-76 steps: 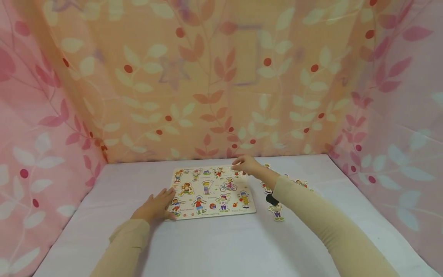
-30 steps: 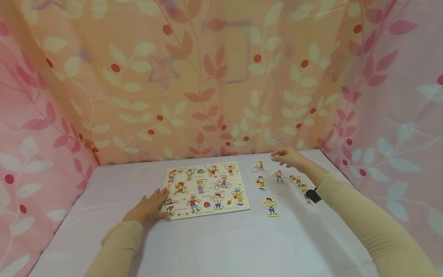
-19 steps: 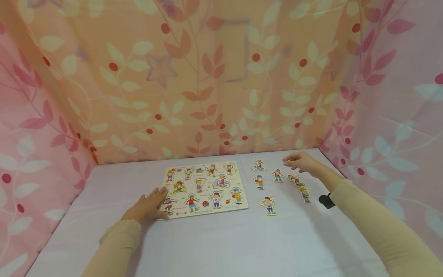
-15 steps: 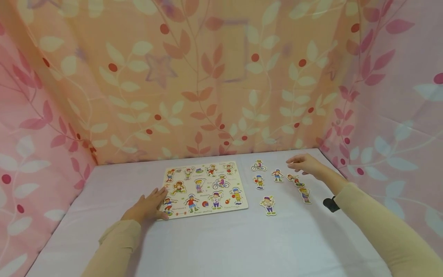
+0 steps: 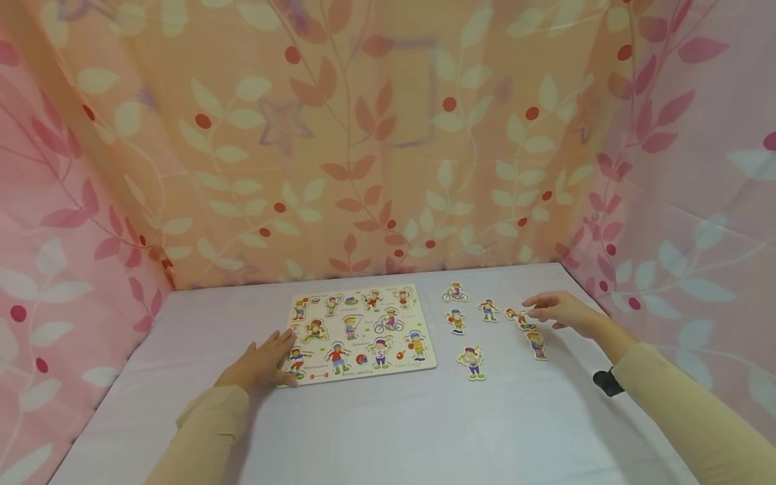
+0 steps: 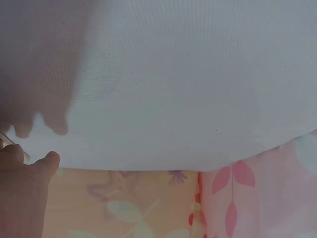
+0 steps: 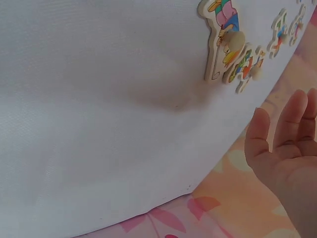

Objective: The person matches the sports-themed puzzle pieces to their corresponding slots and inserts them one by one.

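Note:
A puzzle board with printed sports figures lies on the table. My left hand rests on its left edge, fingers spread; the left wrist view shows just part of that hand. Right of the board lie several loose knobbed puzzle pieces. My right hand hovers by the skateboarder piece, thumb and fingers apart, holding nothing. The golfer piece lies just nearer to me. In the right wrist view the hand is apart from the golfer piece and the skateboarder piece.
A cyclist piece, a roller-skater piece, a yellow-shirted piece with a red paddle or ball and a batter piece lie between board and right hand. Patterned curtains stand behind and at both sides of the white table.
My right hand has left the board's top right corner, moved right past the loose pieces and come down beside the skateboarder piece. My left hand stays on the board's left edge.

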### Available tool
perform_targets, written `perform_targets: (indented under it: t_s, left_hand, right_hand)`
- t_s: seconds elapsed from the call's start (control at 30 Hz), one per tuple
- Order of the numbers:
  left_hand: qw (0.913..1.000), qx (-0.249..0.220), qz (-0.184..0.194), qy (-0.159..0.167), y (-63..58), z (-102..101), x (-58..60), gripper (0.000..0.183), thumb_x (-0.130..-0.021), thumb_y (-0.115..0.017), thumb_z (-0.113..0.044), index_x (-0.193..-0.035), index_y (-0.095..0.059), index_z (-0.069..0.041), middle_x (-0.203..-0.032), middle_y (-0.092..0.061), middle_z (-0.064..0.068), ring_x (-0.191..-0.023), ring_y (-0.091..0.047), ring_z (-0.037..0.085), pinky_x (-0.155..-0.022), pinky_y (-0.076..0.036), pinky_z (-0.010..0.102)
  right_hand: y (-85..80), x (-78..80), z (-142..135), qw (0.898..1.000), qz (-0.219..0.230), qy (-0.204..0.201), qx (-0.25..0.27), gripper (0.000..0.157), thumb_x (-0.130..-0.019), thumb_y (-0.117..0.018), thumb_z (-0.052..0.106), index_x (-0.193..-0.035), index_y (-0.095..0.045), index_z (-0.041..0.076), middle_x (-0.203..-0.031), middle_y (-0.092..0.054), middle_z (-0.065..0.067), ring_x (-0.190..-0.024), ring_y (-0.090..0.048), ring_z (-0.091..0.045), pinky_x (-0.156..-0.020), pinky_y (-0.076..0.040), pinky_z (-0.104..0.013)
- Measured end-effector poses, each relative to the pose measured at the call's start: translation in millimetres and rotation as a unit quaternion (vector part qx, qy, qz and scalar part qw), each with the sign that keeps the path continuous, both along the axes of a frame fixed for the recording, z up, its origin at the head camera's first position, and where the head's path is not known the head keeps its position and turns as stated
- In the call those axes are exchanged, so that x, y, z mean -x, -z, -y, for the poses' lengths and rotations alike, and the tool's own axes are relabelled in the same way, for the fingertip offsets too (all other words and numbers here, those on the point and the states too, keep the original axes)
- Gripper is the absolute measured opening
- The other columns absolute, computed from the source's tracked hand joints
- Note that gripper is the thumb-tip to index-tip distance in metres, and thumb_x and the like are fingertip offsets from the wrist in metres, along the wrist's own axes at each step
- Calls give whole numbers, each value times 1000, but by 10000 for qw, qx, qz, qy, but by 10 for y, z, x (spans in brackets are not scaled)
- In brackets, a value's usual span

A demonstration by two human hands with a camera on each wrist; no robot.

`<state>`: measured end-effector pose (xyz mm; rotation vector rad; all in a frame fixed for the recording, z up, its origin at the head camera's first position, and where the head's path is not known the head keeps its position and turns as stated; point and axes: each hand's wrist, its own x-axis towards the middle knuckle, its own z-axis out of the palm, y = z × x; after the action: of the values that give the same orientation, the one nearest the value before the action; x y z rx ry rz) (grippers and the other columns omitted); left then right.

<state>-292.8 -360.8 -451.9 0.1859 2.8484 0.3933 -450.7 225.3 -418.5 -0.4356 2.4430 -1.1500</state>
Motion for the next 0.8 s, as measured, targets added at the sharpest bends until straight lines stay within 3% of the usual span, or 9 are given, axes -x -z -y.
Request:
perform_targets:
  t_s: [0.17,0.4,0.6,0.67,0.8]
  left_hand:
    - [10000,-21,-83,22,12,10,0,106,-71,-77,-48,-146,-30,10,-154,-20,28,-141,-14,51,-105,-9,75]
    - [9999,-89,-84,11,-4,-28,-18,106,-71,-78,-46,-146,-30,11,-154,-21,29,-141,-14,51,-105,-9,75]
    - [9999,-86,-62,-13,14,-34,-34,105,-71,-78,-47,-146,-31,10,-154,-21,28,-141,-14,50,-106,-9,74]
    - [9999,-122,-85,-23,14,-26,-41,105,-71,-78,-47,-146,-31,10,-154,-22,28,-141,-14,50,-106,-9,74]
    - [9996,-198,-182,3,-21,-31,-58,103,-70,-79,-44,-145,-32,11,-154,-23,28,-141,-15,50,-106,-9,74]
  right_hand:
    - [55,-17,-73,10000,15,-51,11,49,-96,-61,23,-134,-51,-6,-117,-57,-17,-109,-52,-35,-88,-50,-54]
    - [325,-52,-279,9993,350,153,-53,49,-94,-64,23,-133,-52,-4,-110,-56,-13,-99,-52,-28,-80,-50,-41]
    - [505,-46,-395,9972,610,376,211,48,-91,-68,21,-129,-55,-5,-95,-52,-4,-83,-47,-20,-67,-41,-29]
    - [536,-43,-401,9966,653,383,331,46,-91,-69,18,-127,-56,-7,-94,-52,-3,-83,-45,-18,-67,-38,-29]
    - [566,-64,-366,9972,615,358,233,44,-87,-74,18,-123,-62,-5,-107,-61,-4,-94,-48,-19,-82,-42,-34]
